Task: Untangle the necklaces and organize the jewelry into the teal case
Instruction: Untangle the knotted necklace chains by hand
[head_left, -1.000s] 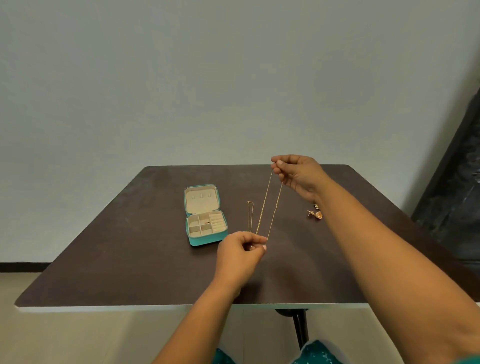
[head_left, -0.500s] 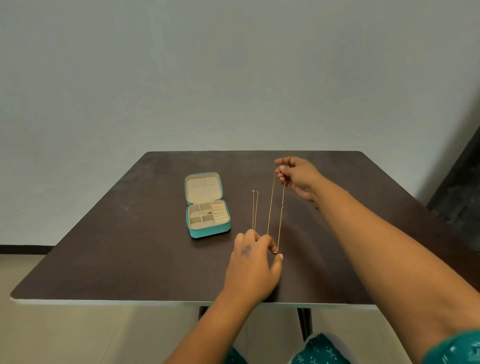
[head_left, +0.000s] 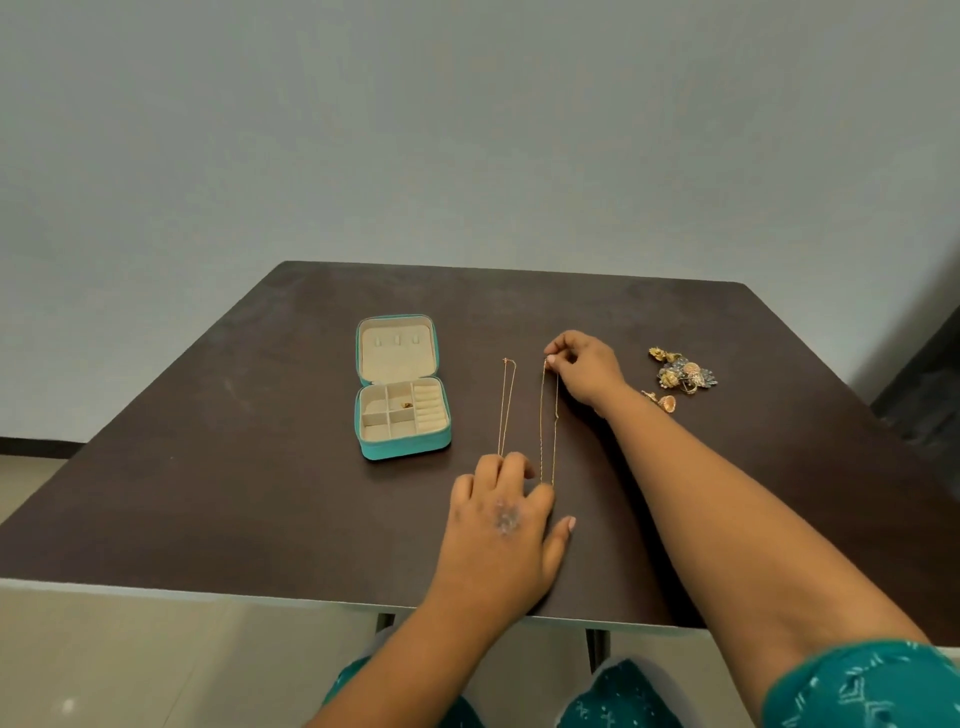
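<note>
Head view: I see my right hand (head_left: 584, 370) pinching the gold necklace (head_left: 548, 421) taut; left hand (head_left: 501, 525) lies flat, pressing its near end beside the teal case (head_left: 401, 387).

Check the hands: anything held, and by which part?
Right hand pinches the far end of the longer gold necklace. Left hand lies flat, fingers on the necklaces' near ends, gripping nothing.

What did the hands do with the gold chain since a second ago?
The right hand, pinching the top of the longer necklace, lowered it from mid-air until it lay stretched on the table. The left hand let go of its bottom end and now rests flat. The shorter necklace and open teal case stayed put.
</note>
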